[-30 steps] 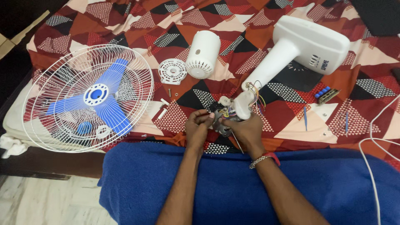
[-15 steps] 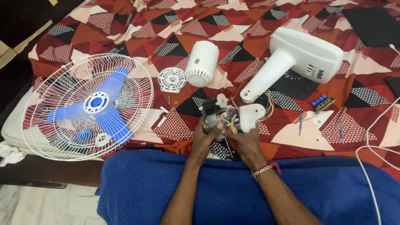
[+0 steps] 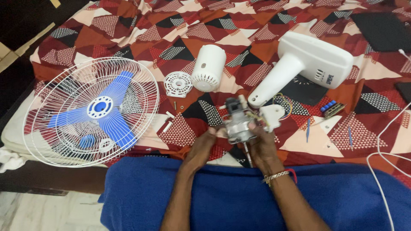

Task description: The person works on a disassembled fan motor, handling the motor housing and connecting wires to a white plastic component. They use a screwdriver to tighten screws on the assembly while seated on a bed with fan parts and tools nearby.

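A bare metal fan motor (image 3: 236, 124) with loose coloured wires is held up over the patterned bedspread (image 3: 141, 30). My left hand (image 3: 204, 145) grips its left side and my right hand (image 3: 262, 143) grips its right side, fingers by a white plastic bracket (image 3: 273, 115). The motor's shaft points down toward my lap. Just behind it lies the white fan stand and base (image 3: 308, 62), with wires running from its neck to the motor.
A white wire guard with blue blades (image 3: 92, 111) lies at the left. A white motor cover (image 3: 208, 68) and a round vented cap (image 3: 178, 84) sit mid-bed. Small screws, two screwdrivers (image 3: 308, 129) and a blue button strip (image 3: 330, 107) lie around. A blue blanket (image 3: 231, 196) covers my lap; a white cable (image 3: 381, 158) trails right.
The motor has come off the stand's neck and has been lifted and turned in both hands. The camera has moved closer.
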